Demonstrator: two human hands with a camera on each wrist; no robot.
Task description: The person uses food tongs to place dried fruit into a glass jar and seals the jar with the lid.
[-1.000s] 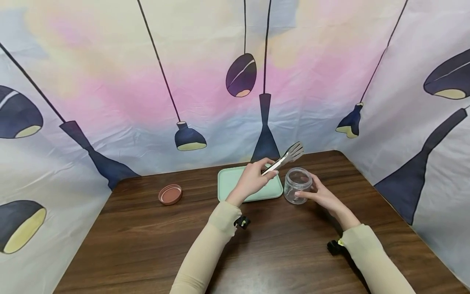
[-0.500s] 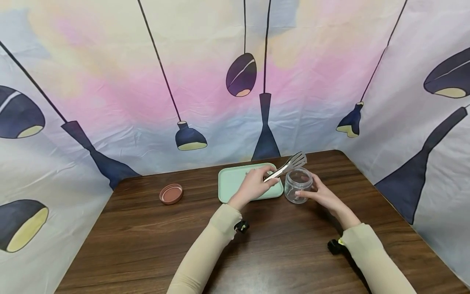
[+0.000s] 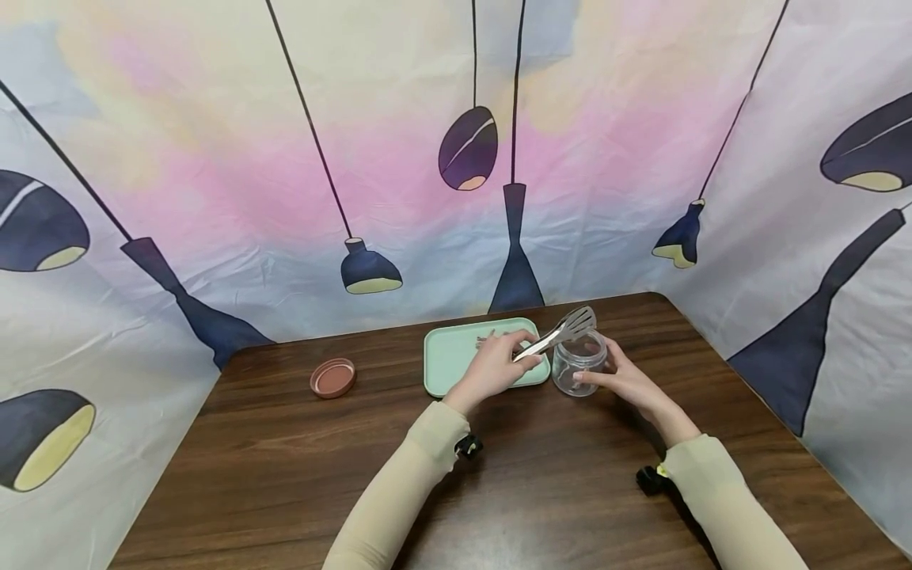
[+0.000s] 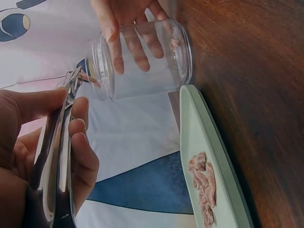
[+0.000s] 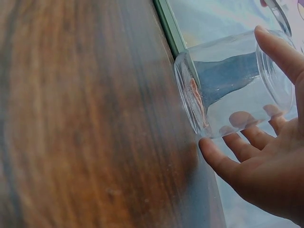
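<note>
My left hand [image 3: 490, 366] grips metal tongs [image 3: 539, 345], whose slotted heads hang over the mouth of a clear jar [image 3: 568, 374]. In the left wrist view a small pinkish-brown strip [image 4: 88, 78] shows at the tongs' tips, right at the jar's rim. My right hand [image 3: 630, 385] holds the upright jar from the right, thumb on the near side and fingers around the far side. Inside, a little of the same pinkish stuff [image 5: 195, 97] lies on the jar's bottom. More wrinkled strips [image 4: 203, 185] lie on a mint-green tray [image 3: 443, 366], partly behind my left hand.
A reddish-brown round lid [image 3: 332, 378] lies inside up on the left of the wooden table [image 3: 285, 475]. The tray stands close against the jar's left side. A cloth backdrop [image 3: 235, 174] printed with lamps rises behind the table's far edge.
My left hand has lowered the tongs, bringing their heads down from above the tray's back right to the jar's mouth. More strips on the tray now show. The right hand and jar stay put.
</note>
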